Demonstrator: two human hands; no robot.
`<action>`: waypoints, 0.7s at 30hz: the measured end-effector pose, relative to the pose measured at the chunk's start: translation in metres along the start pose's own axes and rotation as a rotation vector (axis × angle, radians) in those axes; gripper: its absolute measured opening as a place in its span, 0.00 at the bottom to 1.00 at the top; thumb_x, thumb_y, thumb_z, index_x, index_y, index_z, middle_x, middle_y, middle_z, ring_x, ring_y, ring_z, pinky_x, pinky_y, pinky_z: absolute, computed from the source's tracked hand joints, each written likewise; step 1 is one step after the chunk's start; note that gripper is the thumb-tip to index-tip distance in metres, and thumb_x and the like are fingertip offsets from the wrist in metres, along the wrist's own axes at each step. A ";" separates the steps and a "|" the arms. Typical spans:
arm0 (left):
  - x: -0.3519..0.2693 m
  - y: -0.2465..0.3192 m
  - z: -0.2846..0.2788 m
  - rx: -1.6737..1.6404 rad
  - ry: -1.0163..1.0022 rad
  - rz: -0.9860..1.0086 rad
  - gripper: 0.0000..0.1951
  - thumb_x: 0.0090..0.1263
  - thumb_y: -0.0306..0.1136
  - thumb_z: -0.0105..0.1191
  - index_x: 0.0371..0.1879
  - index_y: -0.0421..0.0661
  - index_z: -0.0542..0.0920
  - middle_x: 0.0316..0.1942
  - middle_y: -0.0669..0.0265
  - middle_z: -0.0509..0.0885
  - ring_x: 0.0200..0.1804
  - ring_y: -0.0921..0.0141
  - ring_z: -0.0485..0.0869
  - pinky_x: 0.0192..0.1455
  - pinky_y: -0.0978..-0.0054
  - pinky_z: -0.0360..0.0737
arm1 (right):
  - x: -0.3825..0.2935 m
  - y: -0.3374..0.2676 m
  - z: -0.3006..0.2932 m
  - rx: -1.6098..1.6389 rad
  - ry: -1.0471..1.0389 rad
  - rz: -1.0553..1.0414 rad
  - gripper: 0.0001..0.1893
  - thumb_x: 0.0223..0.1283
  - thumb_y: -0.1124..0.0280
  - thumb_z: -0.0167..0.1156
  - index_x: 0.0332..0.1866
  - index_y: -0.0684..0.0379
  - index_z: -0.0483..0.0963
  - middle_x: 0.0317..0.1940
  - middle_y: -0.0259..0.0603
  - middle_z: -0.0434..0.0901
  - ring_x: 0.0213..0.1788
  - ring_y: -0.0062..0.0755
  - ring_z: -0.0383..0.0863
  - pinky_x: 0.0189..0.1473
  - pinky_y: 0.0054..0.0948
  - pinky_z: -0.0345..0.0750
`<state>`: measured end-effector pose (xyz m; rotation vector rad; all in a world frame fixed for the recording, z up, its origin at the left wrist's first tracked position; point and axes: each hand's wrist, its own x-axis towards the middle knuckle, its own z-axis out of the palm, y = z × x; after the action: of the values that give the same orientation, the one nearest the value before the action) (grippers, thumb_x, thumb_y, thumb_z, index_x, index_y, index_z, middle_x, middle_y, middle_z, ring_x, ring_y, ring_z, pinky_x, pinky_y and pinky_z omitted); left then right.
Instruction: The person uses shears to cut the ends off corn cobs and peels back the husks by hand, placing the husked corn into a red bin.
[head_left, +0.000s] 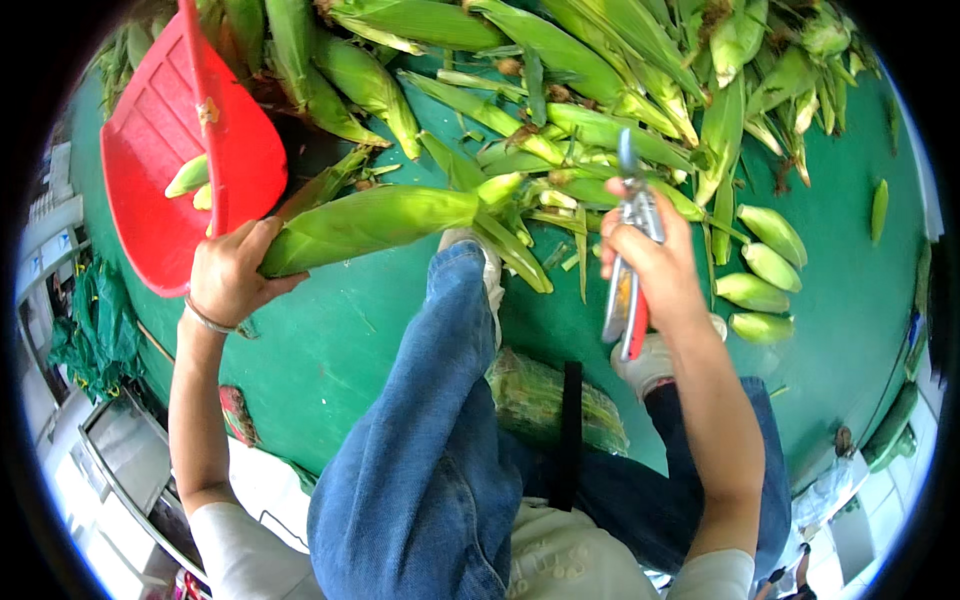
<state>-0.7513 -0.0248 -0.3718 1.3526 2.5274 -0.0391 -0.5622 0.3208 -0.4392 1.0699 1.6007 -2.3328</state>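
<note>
An ear of corn in its green husk (367, 223) lies across the view, its stalk end pointing right. My left hand (238, 266) grips the ear's left end, close beside a red plastic dustpan-like scoop (154, 135). Inside the scoop are a few pale green ear ends (187, 177). In my right hand (651, 247) is a pair of pruning shears (628, 247) with a red handle, slightly blurred and held upright. The blades rise above the fingers, apart from the held ear. Cut husk leaves (517, 251) hang around the ear's stalk end.
A large heap of unhusked corn (585, 67) spreads along the far side of the green floor (315, 345). Several trimmed ears (761, 292) lie in a row at right. A wrapped bundle (555, 397) sits between my legs. Green netting (97, 322) is piled at left.
</note>
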 end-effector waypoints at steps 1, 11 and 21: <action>0.003 -0.003 -0.003 -0.008 -0.036 0.001 0.28 0.40 0.40 0.72 0.42 0.43 0.77 0.27 0.61 0.79 0.28 0.58 0.81 0.30 0.63 0.78 | 0.006 -0.003 -0.003 -0.211 -0.019 -0.085 0.23 0.52 0.73 0.62 0.54 0.62 0.67 0.30 0.34 0.75 0.27 0.23 0.76 0.30 0.24 0.77; 0.053 0.002 -0.029 -0.170 0.042 0.164 0.29 0.38 0.43 0.72 0.40 0.40 0.78 0.26 0.58 0.76 0.31 0.56 0.77 0.34 0.62 0.74 | 0.061 -0.006 0.062 -0.955 -0.613 -0.225 0.29 0.43 0.72 0.63 0.55 0.62 0.64 0.38 0.53 0.77 0.42 0.46 0.80 0.44 0.38 0.76; 0.079 0.019 0.097 -1.353 0.527 -0.782 0.30 0.68 0.41 0.55 0.64 0.40 0.60 0.59 0.50 0.70 0.56 0.59 0.76 0.52 0.61 0.80 | 0.060 0.028 0.041 -0.752 -0.388 -0.171 0.28 0.43 0.75 0.56 0.56 0.61 0.64 0.37 0.46 0.74 0.37 0.38 0.76 0.42 0.32 0.74</action>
<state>-0.7551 0.0354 -0.4831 -0.1881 2.2676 1.6490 -0.6139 0.2903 -0.4897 0.3065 2.1568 -1.6014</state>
